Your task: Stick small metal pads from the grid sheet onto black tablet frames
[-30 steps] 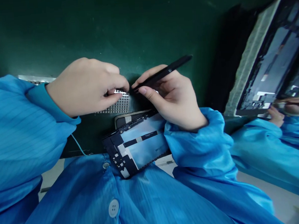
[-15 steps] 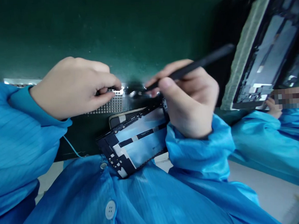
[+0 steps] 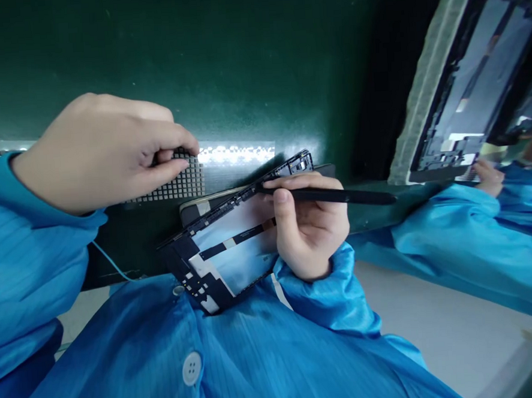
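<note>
My left hand (image 3: pixel 114 151) is closed, thumb and forefinger pinching the edge of a sheet of small dark square pads (image 3: pixel 188 177). A shiny clear strip (image 3: pixel 238 152) of the same sheet extends to the right of those fingers. In my right hand (image 3: pixel 311 232) are black tweezers (image 3: pixel 351 195), held like a pen. Their tip meets the upper long edge of an opened tablet housing (image 3: pixel 234 267), which lies tilted against my front. Whether a pad is at the tip is too small to tell.
Under the housing lies another flat device with a pale rim (image 3: pixel 192 209). A foam-edged tray (image 3: pixel 430 87) with more housings stands on the green table (image 3: pixel 239 56) at the right. Beside it are a co-worker's hand (image 3: pixel 489 178) and blue sleeve (image 3: pixel 448 230).
My right hand has moved down and left, bringing the tweezers from the pad sheet to the housing's upper edge. The tweezers now lie flatter. My left hand still pinches the sheet.
</note>
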`<state>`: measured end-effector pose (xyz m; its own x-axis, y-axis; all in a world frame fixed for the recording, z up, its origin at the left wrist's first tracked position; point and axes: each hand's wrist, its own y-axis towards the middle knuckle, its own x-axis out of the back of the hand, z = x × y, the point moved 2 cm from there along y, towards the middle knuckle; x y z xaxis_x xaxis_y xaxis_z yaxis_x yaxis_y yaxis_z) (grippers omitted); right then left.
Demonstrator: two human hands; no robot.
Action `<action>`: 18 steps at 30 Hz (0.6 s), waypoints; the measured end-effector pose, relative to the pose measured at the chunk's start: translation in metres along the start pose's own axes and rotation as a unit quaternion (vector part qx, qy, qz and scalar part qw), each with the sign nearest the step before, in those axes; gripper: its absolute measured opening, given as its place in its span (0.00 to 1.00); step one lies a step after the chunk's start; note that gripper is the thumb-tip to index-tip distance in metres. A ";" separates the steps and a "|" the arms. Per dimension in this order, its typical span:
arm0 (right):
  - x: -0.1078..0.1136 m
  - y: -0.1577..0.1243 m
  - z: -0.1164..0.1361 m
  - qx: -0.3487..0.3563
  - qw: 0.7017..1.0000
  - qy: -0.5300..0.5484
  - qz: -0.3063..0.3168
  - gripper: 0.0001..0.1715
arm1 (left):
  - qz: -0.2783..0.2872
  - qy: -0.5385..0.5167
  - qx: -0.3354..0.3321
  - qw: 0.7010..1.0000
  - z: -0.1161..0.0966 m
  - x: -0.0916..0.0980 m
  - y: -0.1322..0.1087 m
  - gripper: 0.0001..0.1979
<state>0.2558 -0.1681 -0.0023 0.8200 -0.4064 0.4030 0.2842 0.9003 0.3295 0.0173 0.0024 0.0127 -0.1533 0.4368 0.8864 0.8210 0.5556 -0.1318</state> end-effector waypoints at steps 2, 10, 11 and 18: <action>0.005 0.006 0.009 0.011 0.998 -0.035 0.043 0.12 | -0.005 -0.008 0.002 1.000 0.000 0.000 0.001 0.31; -0.025 0.085 0.009 -0.037 0.966 0.023 0.254 0.13 | 0.029 -0.003 0.010 1.000 -0.003 0.003 0.004 0.27; -0.031 0.091 0.004 -0.037 0.959 0.030 0.280 0.15 | 0.024 -0.002 0.007 1.000 -0.002 0.003 0.004 0.26; -0.039 0.094 -0.006 -0.067 0.947 0.039 0.310 0.20 | 0.006 -0.002 0.006 1.000 0.001 -0.003 0.003 0.25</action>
<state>0.2530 -0.0668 0.0081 0.8824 0.2159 0.4180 -0.2081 0.9760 -0.0648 0.0200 0.0035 0.0093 -0.1455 0.4474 0.8824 0.8167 0.5577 -0.1481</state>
